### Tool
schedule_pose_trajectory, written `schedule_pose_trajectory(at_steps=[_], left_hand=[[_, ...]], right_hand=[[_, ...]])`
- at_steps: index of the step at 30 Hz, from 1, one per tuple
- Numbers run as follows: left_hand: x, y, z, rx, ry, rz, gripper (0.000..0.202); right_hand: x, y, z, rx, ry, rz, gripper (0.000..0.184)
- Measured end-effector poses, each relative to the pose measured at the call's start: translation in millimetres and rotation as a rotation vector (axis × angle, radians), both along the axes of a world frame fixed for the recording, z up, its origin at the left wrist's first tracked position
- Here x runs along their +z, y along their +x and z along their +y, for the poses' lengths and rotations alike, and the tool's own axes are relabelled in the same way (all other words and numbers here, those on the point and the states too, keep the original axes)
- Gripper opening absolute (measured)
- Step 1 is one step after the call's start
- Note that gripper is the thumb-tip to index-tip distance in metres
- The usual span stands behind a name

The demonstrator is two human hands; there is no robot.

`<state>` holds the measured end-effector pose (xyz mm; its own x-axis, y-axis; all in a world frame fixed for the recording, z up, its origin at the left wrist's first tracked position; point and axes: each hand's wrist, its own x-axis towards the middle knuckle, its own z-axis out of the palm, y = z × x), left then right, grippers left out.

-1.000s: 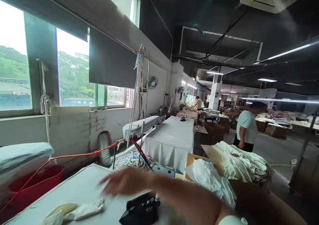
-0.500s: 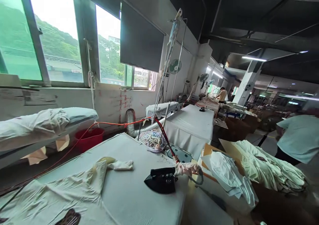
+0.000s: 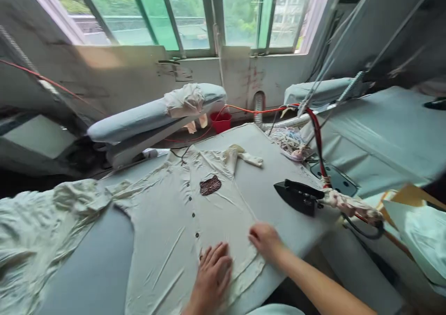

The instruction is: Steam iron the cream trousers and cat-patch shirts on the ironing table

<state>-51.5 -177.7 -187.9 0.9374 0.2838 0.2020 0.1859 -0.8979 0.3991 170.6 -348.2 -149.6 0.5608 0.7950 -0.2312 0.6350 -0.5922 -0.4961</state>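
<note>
A cream button-front shirt [image 3: 167, 222] lies face up on the covered pressing table, with a dark patterned patch [image 3: 210, 185] on its chest. My left hand [image 3: 213, 275] rests flat on the lower front by the buttons, fingers stretched out. At the shirt's right side edge, my right hand [image 3: 266, 241] is closed, its curled fingers gripping the fabric. Beyond that hand a black iron [image 3: 299, 196] lies on the table, its handle end joined to a cloth-wrapped hose [image 3: 351, 206]. Creases run across the shirt body.
Crumpled cream garments [image 3: 52, 222] are heaped at the left. A padded sleeve board [image 3: 139, 117] stands behind the table [image 3: 118, 259], with a red bucket [image 3: 221, 121] beside it. Tangled cords [image 3: 287, 141] lie at the back right. An open box [image 3: 414, 213] with white material is at the right.
The view has swung left and down to the table. Both of my hands have come into view on the shirt. The iron stays on the table.
</note>
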Motion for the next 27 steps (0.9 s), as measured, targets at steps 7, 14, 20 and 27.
schedule_pose_trajectory(at_steps=[7, 14, 20, 27], left_hand=[[70.1, 178.1, 75.9, 0.323, -0.264, 0.232, 0.023], [70.6, 339.7, 141.3, 0.511, -0.2, 0.498, 0.034], [60.4, 323.3, 140.2, 0.35, -0.211, 0.361, 0.037], [6.6, 121.0, -19.5, -0.04, -0.109, 0.102, 0.065]], right_hand=[[1.9, 16.7, -18.1, -0.274, -0.153, 0.148, 0.031], [2.4, 15.4, 3.9, -0.284, -0.366, 0.211, 0.03], [11.7, 28.3, -14.2, -0.285, -0.451, 0.227, 0.037], [55.2, 153.3, -53.5, -0.251, -0.045, -0.348, 0.057]])
